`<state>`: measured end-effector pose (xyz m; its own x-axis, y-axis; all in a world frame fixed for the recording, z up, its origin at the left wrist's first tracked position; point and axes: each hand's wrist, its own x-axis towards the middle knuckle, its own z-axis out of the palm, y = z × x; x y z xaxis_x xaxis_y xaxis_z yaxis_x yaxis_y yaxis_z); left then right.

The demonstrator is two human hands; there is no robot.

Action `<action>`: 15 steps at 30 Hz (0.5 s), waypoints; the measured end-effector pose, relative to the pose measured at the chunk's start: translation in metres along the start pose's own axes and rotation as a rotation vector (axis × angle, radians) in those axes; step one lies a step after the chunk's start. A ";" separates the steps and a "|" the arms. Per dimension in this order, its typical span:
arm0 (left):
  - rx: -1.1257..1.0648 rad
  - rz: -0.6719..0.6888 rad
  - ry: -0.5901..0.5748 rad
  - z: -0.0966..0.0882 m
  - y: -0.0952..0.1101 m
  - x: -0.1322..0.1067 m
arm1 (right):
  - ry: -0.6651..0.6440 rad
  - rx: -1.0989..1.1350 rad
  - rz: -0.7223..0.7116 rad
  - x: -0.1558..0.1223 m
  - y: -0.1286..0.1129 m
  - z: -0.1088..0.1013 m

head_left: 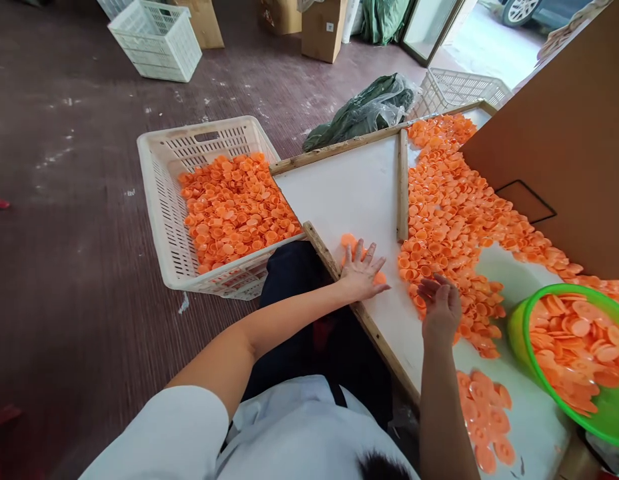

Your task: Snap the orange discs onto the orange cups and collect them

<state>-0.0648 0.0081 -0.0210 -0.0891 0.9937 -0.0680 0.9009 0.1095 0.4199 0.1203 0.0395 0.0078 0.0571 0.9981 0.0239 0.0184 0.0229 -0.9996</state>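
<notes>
My left hand (360, 272) lies flat with fingers spread on the white table top (349, 193), covering a few orange plastic caps (347, 240) near the wooden edge. My right hand (439, 305) hovers palm up, fingers loosely curled, at the near rim of a big heap of orange caps (454, 207); nothing shows in it. A white slotted crate (162, 200) beside the table holds many more orange caps (234, 207).
A green bowl (614, 413) of flat orange discs sits at the right. Loose discs (484, 413) lie on the table near me. A wooden divider (402, 183) splits the table. A brown cardboard sheet (564, 133) stands behind the heap. Empty crates (157, 40), boxes and a green bag (364, 110) are on the floor.
</notes>
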 end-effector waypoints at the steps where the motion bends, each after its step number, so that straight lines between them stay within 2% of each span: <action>1: -0.002 -0.007 0.017 -0.003 -0.008 0.012 | 0.001 -0.006 0.014 -0.002 -0.001 -0.004; 4: -0.018 -0.089 0.106 -0.024 -0.047 0.053 | -0.016 -0.038 0.037 -0.010 -0.006 -0.014; 6: -0.010 -0.224 0.162 -0.047 -0.083 0.078 | -0.032 -0.053 0.042 -0.015 -0.010 -0.019; 8: 0.018 -0.322 0.191 -0.072 -0.121 0.091 | -0.047 -0.090 0.044 -0.021 -0.014 -0.024; 11: 0.056 -0.407 0.194 -0.106 -0.171 0.081 | -0.050 -0.186 0.029 -0.027 -0.019 -0.035; 15: 0.099 -0.376 0.171 -0.137 -0.220 0.026 | -0.060 -0.256 0.037 -0.031 -0.021 -0.059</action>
<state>-0.3233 0.0135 0.0090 -0.4814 0.8753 -0.0449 0.8279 0.4709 0.3047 0.1768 0.0042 0.0290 0.0033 0.9998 -0.0208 0.2695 -0.0209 -0.9628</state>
